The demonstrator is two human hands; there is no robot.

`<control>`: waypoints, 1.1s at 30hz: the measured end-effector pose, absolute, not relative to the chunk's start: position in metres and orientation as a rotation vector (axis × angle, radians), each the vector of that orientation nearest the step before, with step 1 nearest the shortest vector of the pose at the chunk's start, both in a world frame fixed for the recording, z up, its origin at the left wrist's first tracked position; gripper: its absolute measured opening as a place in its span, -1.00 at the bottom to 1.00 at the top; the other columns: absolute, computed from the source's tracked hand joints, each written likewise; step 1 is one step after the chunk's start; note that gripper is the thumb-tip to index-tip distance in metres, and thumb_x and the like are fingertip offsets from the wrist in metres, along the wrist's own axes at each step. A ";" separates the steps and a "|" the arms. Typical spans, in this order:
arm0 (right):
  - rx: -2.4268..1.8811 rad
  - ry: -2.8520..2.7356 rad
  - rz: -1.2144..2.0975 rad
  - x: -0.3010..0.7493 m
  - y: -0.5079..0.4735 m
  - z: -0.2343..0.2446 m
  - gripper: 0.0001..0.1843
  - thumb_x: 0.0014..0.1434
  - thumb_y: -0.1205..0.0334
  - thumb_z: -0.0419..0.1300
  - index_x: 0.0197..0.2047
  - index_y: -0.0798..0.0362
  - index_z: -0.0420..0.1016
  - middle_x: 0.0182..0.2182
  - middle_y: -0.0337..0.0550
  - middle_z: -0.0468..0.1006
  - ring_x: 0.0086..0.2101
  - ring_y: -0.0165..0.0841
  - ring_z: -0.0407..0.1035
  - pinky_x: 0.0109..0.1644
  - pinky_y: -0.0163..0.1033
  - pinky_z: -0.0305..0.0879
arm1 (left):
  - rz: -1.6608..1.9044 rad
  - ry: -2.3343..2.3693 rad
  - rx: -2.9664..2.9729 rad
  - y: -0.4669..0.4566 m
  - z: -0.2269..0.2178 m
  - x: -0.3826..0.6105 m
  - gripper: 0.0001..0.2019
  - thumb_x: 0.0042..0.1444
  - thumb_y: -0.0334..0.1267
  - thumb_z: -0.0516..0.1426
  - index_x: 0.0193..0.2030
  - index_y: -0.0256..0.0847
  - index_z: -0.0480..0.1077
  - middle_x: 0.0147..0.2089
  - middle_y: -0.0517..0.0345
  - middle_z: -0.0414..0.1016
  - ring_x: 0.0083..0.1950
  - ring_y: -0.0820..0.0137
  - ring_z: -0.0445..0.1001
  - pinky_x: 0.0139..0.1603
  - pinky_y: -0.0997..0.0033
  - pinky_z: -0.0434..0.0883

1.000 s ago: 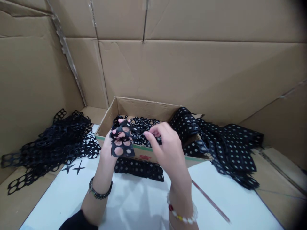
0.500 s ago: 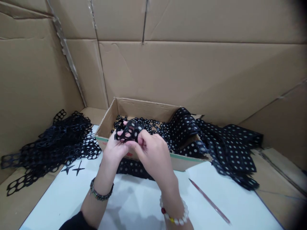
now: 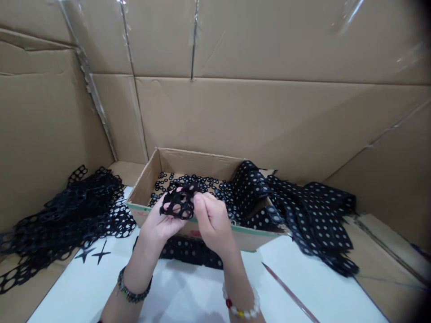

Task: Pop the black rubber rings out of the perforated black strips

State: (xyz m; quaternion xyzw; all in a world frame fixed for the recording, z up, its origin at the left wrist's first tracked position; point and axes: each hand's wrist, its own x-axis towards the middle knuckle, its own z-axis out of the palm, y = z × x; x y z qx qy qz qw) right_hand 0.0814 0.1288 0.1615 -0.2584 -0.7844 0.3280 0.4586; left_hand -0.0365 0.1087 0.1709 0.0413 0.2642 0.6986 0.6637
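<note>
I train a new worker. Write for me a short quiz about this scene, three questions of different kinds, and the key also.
1. True or false: the dark beaded bracelet sits on the left wrist.
2. Where do the small black rings lie? A) in the cardboard box B) on the white sheet C) on the cardboard wall behind the box
3. Fill in the blank: the left hand and the right hand hold one black perforated piece with round ____.

Key: 1 true; 2 A; 3 holes
</note>
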 end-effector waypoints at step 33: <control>-0.681 -1.675 1.145 0.080 0.146 0.159 -0.71 0.21 0.06 -0.03 -0.35 0.08 0.35 -0.41 -0.23 0.41 -0.35 -0.40 0.25 -0.25 -0.33 0.18 | 1.880 0.612 0.992 0.117 0.169 -0.022 -0.42 0.11 0.22 -0.28 -0.18 -0.18 0.31 -0.11 0.02 0.39 -0.10 0.31 0.36 -0.06 0.35 0.28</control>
